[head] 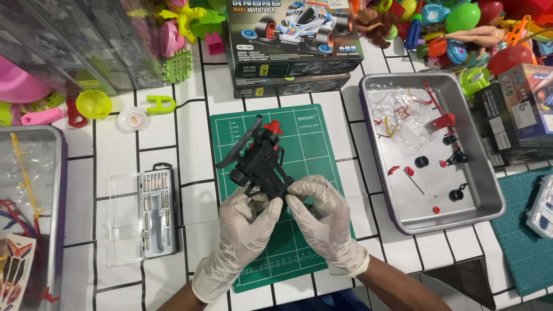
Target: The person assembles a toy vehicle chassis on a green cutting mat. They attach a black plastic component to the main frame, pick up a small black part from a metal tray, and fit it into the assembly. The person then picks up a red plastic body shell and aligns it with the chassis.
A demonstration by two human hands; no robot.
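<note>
Both my hands wear pale latex gloves and hold a black toy car chassis (260, 164) above a green cutting mat (311, 144). My left hand (245, 222) grips the chassis's near left side. My right hand (322, 216) pinches its near right end. The chassis has a black wheel on its left side, a red part at its far end and a dark curved strip sticking out to the left.
A metal tray (484, 196) on the right holds small black wheels, red parts and a clear bag. A screwdriver bit case (156, 210) lies open to the left. Another metal tray (55, 230) is at the far left. Model car boxes (288, 63) and bright toys crowd the back.
</note>
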